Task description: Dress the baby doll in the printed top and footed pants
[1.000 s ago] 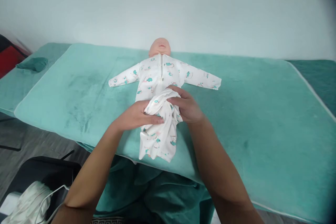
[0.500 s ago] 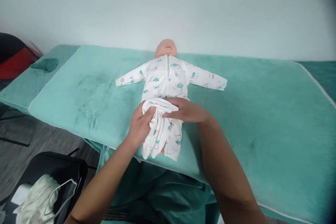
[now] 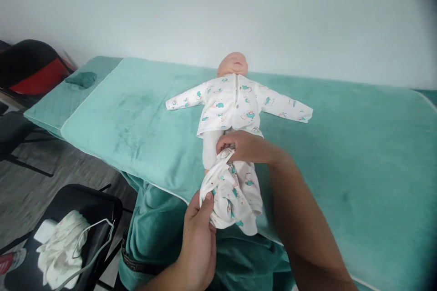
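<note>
A baby doll [image 3: 234, 64] lies on its back, its arms spread inside a white printed jacket [image 3: 225, 107] with buttons down the front. Matching baby pants [image 3: 235, 191] are bunched over its lower body. My left hand [image 3: 201, 229] grips their edge low on the left, thumb on top. My right hand [image 3: 244, 144], fingers curled, holds the waistband just under the jacket hem. Between jacket and pants one white leg [image 3: 212, 148] of the doll shows outside the cloth; the other leg is hidden by the pants and my right hand.
A green padded bed [image 3: 327, 159] with a face hole at its left end stands against a white wall. At lower left, a black chair [image 3: 99, 202] bears white clothes [image 3: 63, 250] and a hanger. A red and black chair [image 3: 39, 72] stands further back.
My left hand has pulled its side of the pants down toward me, baring one of the doll's legs. My right hand stays near the waist. The view has shifted left.
</note>
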The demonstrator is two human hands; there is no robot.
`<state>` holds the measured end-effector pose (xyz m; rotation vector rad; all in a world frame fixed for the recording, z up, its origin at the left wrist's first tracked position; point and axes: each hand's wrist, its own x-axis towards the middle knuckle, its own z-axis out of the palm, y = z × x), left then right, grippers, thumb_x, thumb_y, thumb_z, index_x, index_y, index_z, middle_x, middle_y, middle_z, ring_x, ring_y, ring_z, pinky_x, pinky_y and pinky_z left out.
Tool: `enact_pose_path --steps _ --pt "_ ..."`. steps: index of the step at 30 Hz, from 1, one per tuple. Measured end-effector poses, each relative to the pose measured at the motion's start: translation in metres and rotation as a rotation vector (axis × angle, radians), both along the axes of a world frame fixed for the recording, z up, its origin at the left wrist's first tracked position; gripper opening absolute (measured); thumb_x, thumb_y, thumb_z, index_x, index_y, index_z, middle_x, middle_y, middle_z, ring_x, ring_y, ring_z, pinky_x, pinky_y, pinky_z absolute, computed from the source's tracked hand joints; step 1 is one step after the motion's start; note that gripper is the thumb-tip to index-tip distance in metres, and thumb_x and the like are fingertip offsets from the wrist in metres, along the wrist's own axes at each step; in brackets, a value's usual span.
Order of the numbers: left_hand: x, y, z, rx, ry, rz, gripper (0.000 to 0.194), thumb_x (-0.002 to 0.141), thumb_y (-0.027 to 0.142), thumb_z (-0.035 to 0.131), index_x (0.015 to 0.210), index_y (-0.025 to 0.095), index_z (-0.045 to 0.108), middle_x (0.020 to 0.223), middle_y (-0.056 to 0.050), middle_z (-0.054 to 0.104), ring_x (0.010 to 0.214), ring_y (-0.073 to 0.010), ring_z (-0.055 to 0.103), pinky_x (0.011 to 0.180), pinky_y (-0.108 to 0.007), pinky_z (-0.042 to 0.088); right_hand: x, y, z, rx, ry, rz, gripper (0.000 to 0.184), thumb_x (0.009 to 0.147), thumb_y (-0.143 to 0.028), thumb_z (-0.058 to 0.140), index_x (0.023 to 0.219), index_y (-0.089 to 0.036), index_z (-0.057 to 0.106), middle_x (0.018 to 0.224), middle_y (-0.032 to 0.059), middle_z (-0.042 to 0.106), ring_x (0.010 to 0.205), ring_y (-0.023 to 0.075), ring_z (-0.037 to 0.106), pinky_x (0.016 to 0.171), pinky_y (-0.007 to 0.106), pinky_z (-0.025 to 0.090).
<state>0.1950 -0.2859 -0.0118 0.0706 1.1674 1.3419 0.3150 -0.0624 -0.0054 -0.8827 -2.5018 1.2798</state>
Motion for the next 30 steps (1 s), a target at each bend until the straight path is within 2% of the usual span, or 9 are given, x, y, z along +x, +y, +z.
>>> enact_pose_path --steps 4,8,11,15,17,23,27,30 --pt "-0.010 -0.012 -0.024 -0.022 0.143 0.011 0.049 0.086 0.049 0.074 0.125 0.019 0.071 0.124 -0.010 0.073 0.107 -0.0248 0.068 0.093 -0.035 0.052 0.000 -0.006 0.000 0.090 -0.111 0.022 0.015 0.074 -0.029 0.076 0.088 -0.023 0.077 0.091 0.0012 0.077 0.083 0.0204 0.067 0.074 0.029 0.043" --pt "-0.023 -0.009 -0.043 -0.007 0.306 -0.071 0.046 0.087 0.048 0.073 0.122 0.019 0.072 0.125 -0.009 0.073 0.109 -0.0239 0.065 0.096 -0.034 0.050 0.000 -0.010 0.000 0.131 -0.142 0.010 0.010 0.076 -0.027 0.073 0.084 -0.022 0.077 0.085 0.0007 0.077 0.078 0.0191 0.067 0.072 0.029 0.041" --pt "-0.027 -0.002 -0.039 -0.002 0.279 -0.116 0.046 0.089 0.046 0.072 0.127 0.021 0.071 0.124 -0.008 0.073 0.114 -0.0252 0.065 0.099 -0.035 0.049 0.000 -0.011 0.000 0.121 -0.130 0.006 0.011 0.075 -0.022 0.070 0.084 -0.022 0.077 0.085 -0.0001 0.078 0.077 0.0185 0.067 0.072 0.029 0.041" --pt "-0.029 0.008 -0.026 0.034 0.095 -0.088 0.048 0.088 0.040 0.074 0.131 0.020 0.069 0.128 -0.010 0.073 0.117 -0.0269 0.066 0.101 -0.037 0.051 0.002 -0.010 0.000 0.100 -0.127 0.014 0.016 0.077 -0.021 0.067 0.089 -0.023 0.076 0.087 -0.0013 0.077 0.079 0.0182 0.068 0.073 0.028 0.041" --pt "-0.029 0.012 -0.024 0.062 -0.005 -0.059 0.048 0.086 0.037 0.076 0.131 0.020 0.069 0.129 -0.010 0.072 0.118 -0.0275 0.067 0.103 -0.038 0.051 0.003 -0.009 0.000 0.078 -0.112 0.024 0.017 0.078 -0.021 0.065 0.092 -0.023 0.076 0.090 -0.0019 0.077 0.082 0.0177 0.068 0.074 0.028 0.041" --pt "-0.034 0.029 -0.038 0.130 -0.231 -0.062 0.046 0.088 0.030 0.072 0.132 0.017 0.066 0.123 -0.010 0.075 0.115 -0.0279 0.070 0.105 -0.040 0.052 0.007 -0.006 0.000 -0.020 -0.075 0.019 0.014 0.080 -0.030 0.069 0.091 -0.022 0.073 0.090 -0.0013 0.075 0.083 0.0178 0.065 0.076 0.028 0.040" --pt "-0.045 0.037 -0.046 0.180 -0.273 -0.086 0.050 0.084 0.031 0.075 0.131 0.016 0.067 0.112 -0.009 0.078 0.114 -0.0296 0.070 0.106 -0.042 0.051 0.008 -0.006 0.002 -0.061 -0.082 0.054 0.033 0.077 -0.051 0.077 0.088 -0.021 0.071 0.085 -0.0003 0.070 0.078 0.0180 0.060 0.071 0.029 0.037" --pt "-0.055 0.041 -0.051 0.233 -0.225 -0.108 0.049 0.080 0.031 0.079 0.125 0.015 0.070 0.104 -0.008 0.079 0.110 -0.0294 0.071 0.104 -0.041 0.052 0.009 -0.005 0.002 -0.049 -0.069 0.135 0.041 0.075 -0.059 0.078 0.083 -0.020 0.067 0.080 -0.0010 0.065 0.075 0.0165 0.055 0.068 0.028 0.034"
